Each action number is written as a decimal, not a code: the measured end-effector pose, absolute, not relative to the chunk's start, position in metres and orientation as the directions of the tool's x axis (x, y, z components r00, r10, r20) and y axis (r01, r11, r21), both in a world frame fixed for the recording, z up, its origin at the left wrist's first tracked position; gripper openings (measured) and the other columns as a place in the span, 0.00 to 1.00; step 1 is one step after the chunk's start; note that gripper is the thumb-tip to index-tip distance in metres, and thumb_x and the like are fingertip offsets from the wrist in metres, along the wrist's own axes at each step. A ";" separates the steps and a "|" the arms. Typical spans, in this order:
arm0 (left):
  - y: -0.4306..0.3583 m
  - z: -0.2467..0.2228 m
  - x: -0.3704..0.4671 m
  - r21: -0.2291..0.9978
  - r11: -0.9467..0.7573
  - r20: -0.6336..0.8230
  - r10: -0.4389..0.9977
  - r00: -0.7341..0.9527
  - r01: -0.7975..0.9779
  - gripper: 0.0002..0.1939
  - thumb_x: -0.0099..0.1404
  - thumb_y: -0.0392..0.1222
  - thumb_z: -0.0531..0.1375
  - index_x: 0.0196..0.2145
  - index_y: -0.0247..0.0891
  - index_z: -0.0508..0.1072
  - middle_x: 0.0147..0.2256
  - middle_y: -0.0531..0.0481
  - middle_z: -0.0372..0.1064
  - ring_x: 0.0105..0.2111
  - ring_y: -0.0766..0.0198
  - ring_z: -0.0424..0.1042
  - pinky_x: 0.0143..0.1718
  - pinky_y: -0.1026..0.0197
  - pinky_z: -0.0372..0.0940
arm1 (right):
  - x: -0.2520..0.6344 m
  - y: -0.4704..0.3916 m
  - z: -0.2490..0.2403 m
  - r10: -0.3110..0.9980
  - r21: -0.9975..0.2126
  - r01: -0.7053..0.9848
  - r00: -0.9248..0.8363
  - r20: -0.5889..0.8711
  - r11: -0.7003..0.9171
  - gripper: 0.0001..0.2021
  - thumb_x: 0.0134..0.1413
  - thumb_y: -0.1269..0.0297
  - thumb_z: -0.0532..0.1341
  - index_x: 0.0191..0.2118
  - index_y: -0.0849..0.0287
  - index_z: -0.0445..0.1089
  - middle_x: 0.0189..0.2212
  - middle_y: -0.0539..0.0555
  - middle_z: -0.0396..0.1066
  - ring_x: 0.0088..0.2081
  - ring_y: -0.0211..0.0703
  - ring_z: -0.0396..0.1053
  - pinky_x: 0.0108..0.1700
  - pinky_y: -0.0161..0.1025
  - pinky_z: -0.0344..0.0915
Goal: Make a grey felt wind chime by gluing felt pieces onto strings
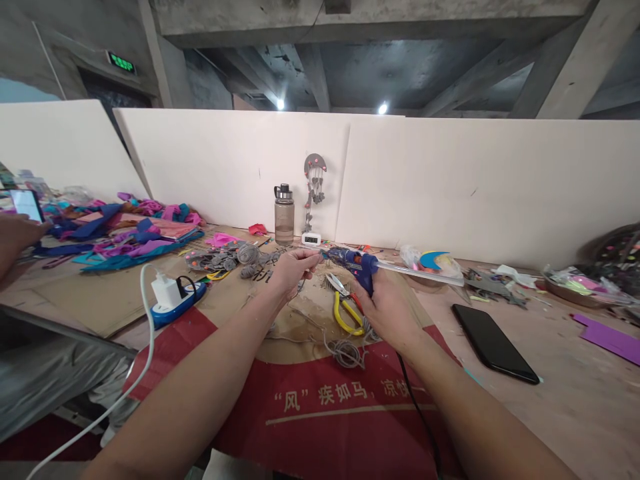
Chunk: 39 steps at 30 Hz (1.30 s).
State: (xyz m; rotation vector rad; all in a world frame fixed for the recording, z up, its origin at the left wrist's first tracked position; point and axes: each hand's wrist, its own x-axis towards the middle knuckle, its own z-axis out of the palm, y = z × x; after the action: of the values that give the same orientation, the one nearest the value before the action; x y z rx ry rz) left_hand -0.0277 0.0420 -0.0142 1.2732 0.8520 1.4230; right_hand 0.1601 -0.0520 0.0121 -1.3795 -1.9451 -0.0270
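My right hand (pixel 387 307) is wrapped round the handle of a blue hot glue gun (pixel 367 262). A long clear glue stick (pixel 420 272) juts out of the gun's back end, and its nozzle points left. Right by the nozzle, the fingers of my left hand (pixel 296 270) are pinched together on something too small to make out. Below the gun lie pliers (pixel 344 303) with yellow and red handles, partly behind my right hand. A loose coil of grey cord (pixel 347 353) rests on the cardboard nearer to me.
A water bottle (pixel 285 217), a small digital clock (pixel 311 239) and a hanging moon ornament (pixel 315 167) are at the back. A black phone (pixel 495 343) lies right; a blue power strip (pixel 177 305) and felt scraps (pixel 135 233) lie left. Another person's hand (pixel 20 233) holds a phone.
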 end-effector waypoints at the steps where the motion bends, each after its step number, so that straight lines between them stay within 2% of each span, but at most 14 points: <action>1: 0.042 -0.014 -0.028 0.943 -0.250 0.268 0.962 0.058 -0.219 0.17 0.43 0.50 0.71 0.22 0.34 0.74 0.21 0.52 0.65 0.18 0.75 0.56 0.19 0.68 0.52 | 0.160 -0.052 0.012 0.805 -0.376 0.828 -0.144 0.576 0.417 0.16 0.61 0.62 0.52 0.52 0.61 0.62 0.40 0.62 0.74 0.40 0.52 0.71 0.41 0.42 0.63; 6: 0.039 -0.012 -0.026 0.946 -0.248 0.267 0.961 0.069 -0.207 0.17 0.42 0.50 0.71 0.22 0.34 0.74 0.20 0.54 0.62 0.19 0.74 0.56 0.20 0.67 0.52 | 0.159 -0.053 0.013 0.802 -0.357 0.834 -0.156 0.576 0.420 0.14 0.60 0.62 0.52 0.49 0.61 0.65 0.38 0.62 0.74 0.40 0.52 0.71 0.41 0.42 0.63; 21: 0.037 -0.008 -0.028 0.936 -0.262 0.271 0.963 0.007 -0.235 0.20 0.41 0.51 0.71 0.24 0.33 0.74 0.21 0.55 0.61 0.20 0.75 0.56 0.19 0.70 0.51 | 0.159 -0.052 0.013 0.788 -0.357 0.831 -0.149 0.597 0.427 0.14 0.60 0.63 0.52 0.48 0.61 0.65 0.38 0.62 0.74 0.39 0.52 0.71 0.40 0.42 0.63; 26: 0.039 -0.011 -0.028 0.940 -0.246 0.266 0.962 0.057 -0.236 0.19 0.43 0.51 0.71 0.24 0.33 0.73 0.20 0.56 0.61 0.19 0.76 0.55 0.19 0.70 0.51 | 0.160 -0.050 0.009 0.779 -0.362 0.823 -0.148 0.610 0.439 0.14 0.60 0.62 0.52 0.49 0.61 0.65 0.39 0.62 0.73 0.39 0.52 0.71 0.40 0.42 0.63; 39: 0.040 -0.010 -0.030 0.943 -0.250 0.269 0.961 0.060 -0.219 0.18 0.43 0.50 0.70 0.24 0.33 0.73 0.21 0.54 0.64 0.18 0.76 0.55 0.18 0.70 0.51 | 0.161 -0.051 0.009 0.788 -0.388 0.814 -0.131 0.601 0.431 0.14 0.60 0.61 0.53 0.49 0.60 0.64 0.38 0.62 0.73 0.40 0.53 0.71 0.40 0.43 0.64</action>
State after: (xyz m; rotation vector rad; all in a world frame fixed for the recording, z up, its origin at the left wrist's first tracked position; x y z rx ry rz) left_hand -0.0298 0.0403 -0.0100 1.2755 0.8494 1.4230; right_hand 0.1605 -0.0509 0.0092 -1.3559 -1.9126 -0.0427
